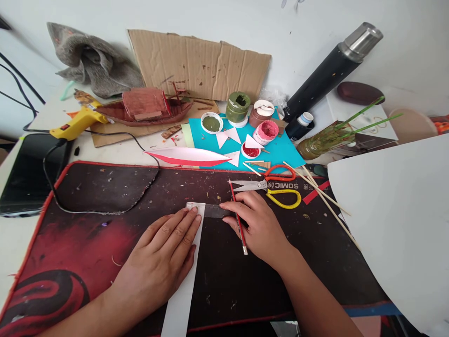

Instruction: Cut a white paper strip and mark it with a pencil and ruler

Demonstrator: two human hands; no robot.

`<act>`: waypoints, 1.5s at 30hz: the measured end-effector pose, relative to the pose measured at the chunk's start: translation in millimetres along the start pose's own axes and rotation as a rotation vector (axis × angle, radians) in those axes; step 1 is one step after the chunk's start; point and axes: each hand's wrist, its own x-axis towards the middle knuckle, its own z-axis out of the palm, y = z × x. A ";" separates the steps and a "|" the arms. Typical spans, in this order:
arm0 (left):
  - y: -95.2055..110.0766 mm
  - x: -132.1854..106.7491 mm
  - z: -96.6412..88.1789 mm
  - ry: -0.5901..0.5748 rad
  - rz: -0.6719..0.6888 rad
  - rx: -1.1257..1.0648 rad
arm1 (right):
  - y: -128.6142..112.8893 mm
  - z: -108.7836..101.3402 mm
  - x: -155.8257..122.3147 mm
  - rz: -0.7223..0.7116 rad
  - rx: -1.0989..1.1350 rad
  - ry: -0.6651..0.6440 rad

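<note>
My left hand (168,248) lies flat with its fingers stretched out on a long white paper strip (182,302), pressing near its far end. Across that end runs a clear plastic ruler (213,211), partly over the strip. The thumb and index finger of my right hand (250,220) pinch the ruler's right end. A red pencil (239,220) is tucked in the same hand, its pink tip pointing away and its eraser end toward me. Just beyond the right hand rest open scissors (259,185) with one red and one yellow handle loop.
Behind the dark mat (105,187) are a red-and-white paper boat hull (187,156), a brown model boat (147,105) and a yellow glue gun (79,122). Paint jars (238,108) stand on blue paper (201,135). Thin sticks (326,199) and a large white sheet (396,215) lie right.
</note>
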 end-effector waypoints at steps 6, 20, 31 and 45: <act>0.4 1.2 0.2 -0.005 -0.013 0.004 | 0.1 0.5 -0.2 -0.003 0.011 0.015; 0.0 1.2 0.1 -0.008 -0.013 0.007 | 1.6 0.4 -0.4 -0.001 0.014 0.009; 0.6 3.1 -3.0 -0.021 -0.001 0.019 | 1.2 -0.2 -0.1 0.010 0.010 -0.008; 0.4 2.1 -2.6 -0.021 -0.011 0.002 | 1.9 0.1 -0.3 0.007 0.019 0.000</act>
